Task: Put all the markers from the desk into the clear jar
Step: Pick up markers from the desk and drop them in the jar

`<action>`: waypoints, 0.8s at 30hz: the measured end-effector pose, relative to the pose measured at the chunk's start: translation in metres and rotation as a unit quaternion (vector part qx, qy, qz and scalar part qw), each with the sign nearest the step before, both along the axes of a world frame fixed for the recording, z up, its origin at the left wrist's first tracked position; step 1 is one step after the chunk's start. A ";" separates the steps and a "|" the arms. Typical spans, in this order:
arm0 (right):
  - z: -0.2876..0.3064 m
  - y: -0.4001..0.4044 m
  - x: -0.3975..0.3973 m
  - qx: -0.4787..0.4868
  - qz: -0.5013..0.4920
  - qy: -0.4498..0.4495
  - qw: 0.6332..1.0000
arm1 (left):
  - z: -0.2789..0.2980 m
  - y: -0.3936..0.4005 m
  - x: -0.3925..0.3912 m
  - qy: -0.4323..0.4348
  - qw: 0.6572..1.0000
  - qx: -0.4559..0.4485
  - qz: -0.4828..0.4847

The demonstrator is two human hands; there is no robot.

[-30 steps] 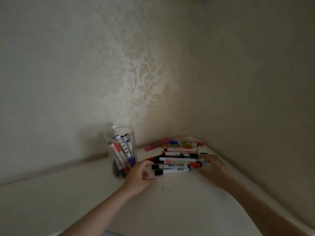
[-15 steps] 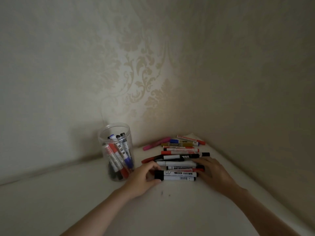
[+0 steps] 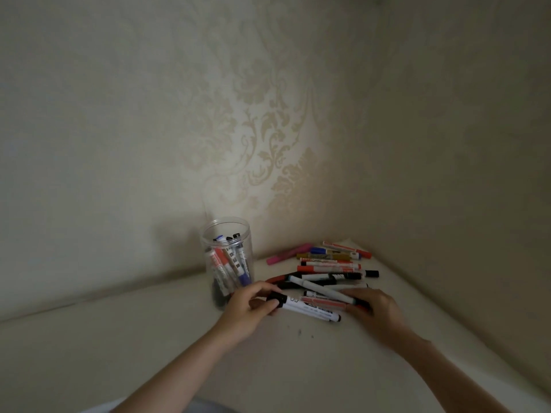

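Fingers [image 3: 262, 289] of both hands pinch a bundle of white-barrelled markers [image 3: 310, 307] at frame centre, left hand [image 3: 249, 308] and right hand [image 3: 375, 311] at either end, just right of the clear plastic jar [image 3: 228, 257].

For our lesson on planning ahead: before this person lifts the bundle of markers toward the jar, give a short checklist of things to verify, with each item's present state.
1. Clear plastic jar upright, mouth open: ok.
2. Room left in jar among the markers already inside: ok.
3. Left hand on the black-capped end of the white marker: ok.
4. Right hand on the bundle's other end: ok.
5. Bundle gathered evenly: not ok, one white marker lies askew on top.
6. Grip firmness: cannot tell.
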State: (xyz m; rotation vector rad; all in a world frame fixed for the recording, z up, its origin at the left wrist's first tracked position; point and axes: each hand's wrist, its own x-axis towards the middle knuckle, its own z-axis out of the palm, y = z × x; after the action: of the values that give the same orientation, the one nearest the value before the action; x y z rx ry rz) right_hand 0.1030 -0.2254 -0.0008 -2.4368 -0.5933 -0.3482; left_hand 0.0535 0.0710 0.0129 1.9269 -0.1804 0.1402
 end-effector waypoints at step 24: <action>0.131 0.065 -0.035 0.170 -0.129 -0.040 0.976 | 0.173 0.111 0.000 -0.100 0.967 0.184 0.141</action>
State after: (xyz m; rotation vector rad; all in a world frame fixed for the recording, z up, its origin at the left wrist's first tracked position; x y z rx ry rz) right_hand 0.0677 -0.1606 0.1298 -2.1737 -0.2246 -0.6055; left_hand 0.0532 0.1822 0.1857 2.3031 -0.0669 0.5248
